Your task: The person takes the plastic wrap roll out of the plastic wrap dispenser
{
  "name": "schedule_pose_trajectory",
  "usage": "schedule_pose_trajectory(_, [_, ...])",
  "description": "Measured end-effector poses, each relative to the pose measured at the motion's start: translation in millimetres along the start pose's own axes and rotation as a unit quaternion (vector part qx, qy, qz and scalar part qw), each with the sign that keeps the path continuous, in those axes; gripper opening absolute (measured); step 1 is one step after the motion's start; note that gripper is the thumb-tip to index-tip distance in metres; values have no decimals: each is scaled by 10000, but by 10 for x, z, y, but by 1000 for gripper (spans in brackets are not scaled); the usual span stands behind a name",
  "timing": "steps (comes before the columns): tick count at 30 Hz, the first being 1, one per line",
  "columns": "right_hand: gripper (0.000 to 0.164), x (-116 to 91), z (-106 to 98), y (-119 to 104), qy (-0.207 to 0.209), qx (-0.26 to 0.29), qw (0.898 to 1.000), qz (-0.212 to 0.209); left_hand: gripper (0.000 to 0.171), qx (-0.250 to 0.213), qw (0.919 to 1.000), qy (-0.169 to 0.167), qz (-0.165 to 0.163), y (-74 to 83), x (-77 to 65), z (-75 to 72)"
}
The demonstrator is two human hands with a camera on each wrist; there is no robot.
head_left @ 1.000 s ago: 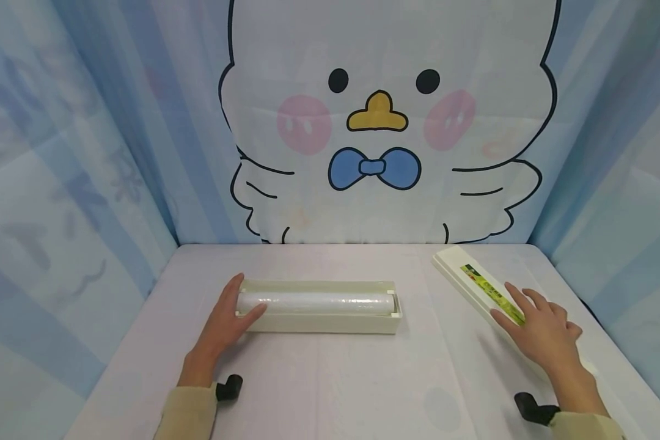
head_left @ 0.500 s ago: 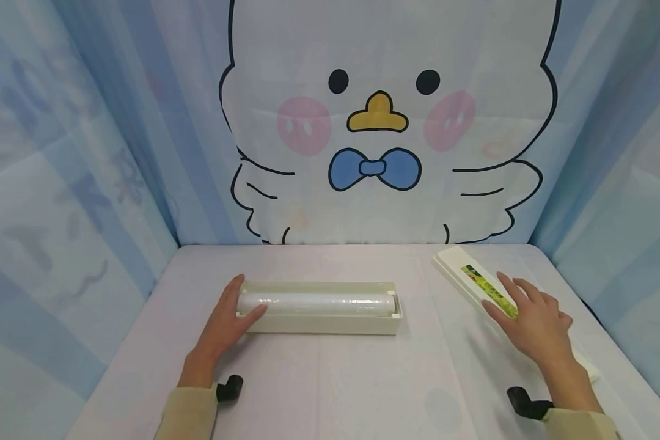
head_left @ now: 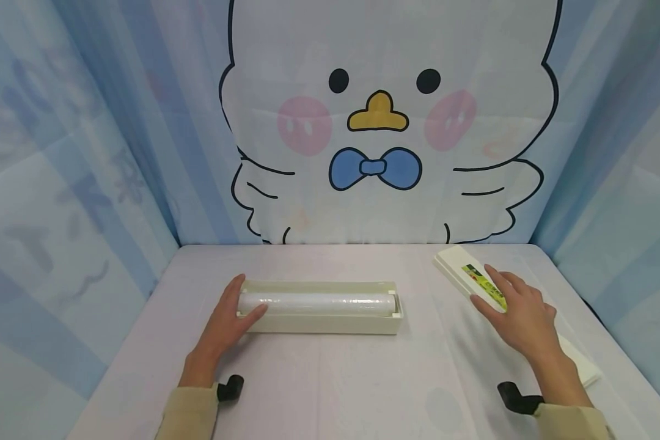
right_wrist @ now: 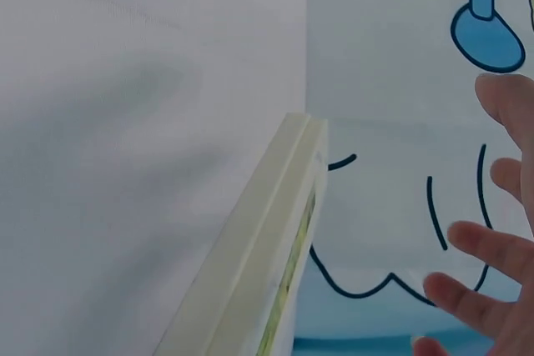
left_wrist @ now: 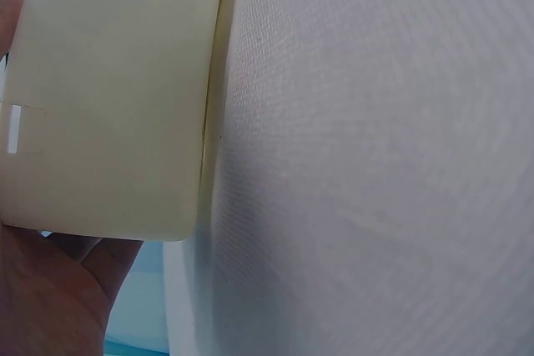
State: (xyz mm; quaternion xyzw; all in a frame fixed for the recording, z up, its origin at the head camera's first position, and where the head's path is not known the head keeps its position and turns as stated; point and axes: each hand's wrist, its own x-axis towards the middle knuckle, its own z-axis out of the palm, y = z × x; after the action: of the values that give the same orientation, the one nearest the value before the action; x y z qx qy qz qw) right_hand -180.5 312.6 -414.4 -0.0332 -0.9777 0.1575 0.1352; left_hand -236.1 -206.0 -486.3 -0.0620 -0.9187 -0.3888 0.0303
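A long cream plastic wrap box (head_left: 324, 325) lies open-topped on the table, with a clear, shiny roll of plastic wrap (head_left: 324, 302) inside. My left hand (head_left: 222, 327) grips the box's left end, thumb on the near side and fingers at the far side. In the left wrist view the box's end (left_wrist: 108, 106) fills the upper left beside that hand. To the right, the matching lid (head_left: 456, 266) with a green-yellow label lies at a slant. My right hand (head_left: 522, 318) hovers over the lid with spread fingers; the right wrist view shows its fingertips apart from the lid (right_wrist: 275, 231).
A white cloth covers the table (head_left: 363, 391). Behind it hangs a curtain (head_left: 374, 208) with a cartoon bird print, and blue curtains (head_left: 60, 214) close off both sides. A black wrist mount (head_left: 519, 400) sticks out by each sleeve.
My right hand has moved left and slightly away from me along the lid, baring more of its near end. The left hand, the box and the lid have stayed put.
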Motion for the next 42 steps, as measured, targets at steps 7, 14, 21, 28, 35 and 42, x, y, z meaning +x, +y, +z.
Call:
schedule_pose_trajectory(7, [72,15,42,-89,46,198,9995,-225,98,-16,10000,-30,-74,20,-6,-7])
schedule_pose_trajectory(14, [72,46,83,-199,28,319,9985,-448,98,-39,10000,-23,-89,17,-11,-14])
schedule_pose_trajectory(21, [73,95,125,-332,79,457,9970,-626,98,15,9999,-46,-149,5,0,-2])
schedule_pose_trajectory(28, [72,129,141,-431,145,481,9956,-787,98,-27,9999,-30,-113,3,5,-5])
schedule_pose_trajectory(35, [70,173,164,-527,104,545,9934,-1003,97,-40,10000,7,-67,-4,4,-7])
schedule_pose_trajectory(42, [68,210,180,-600,174,449,9918,-1186,97,-34,10000,-18,-57,1,4,-9])
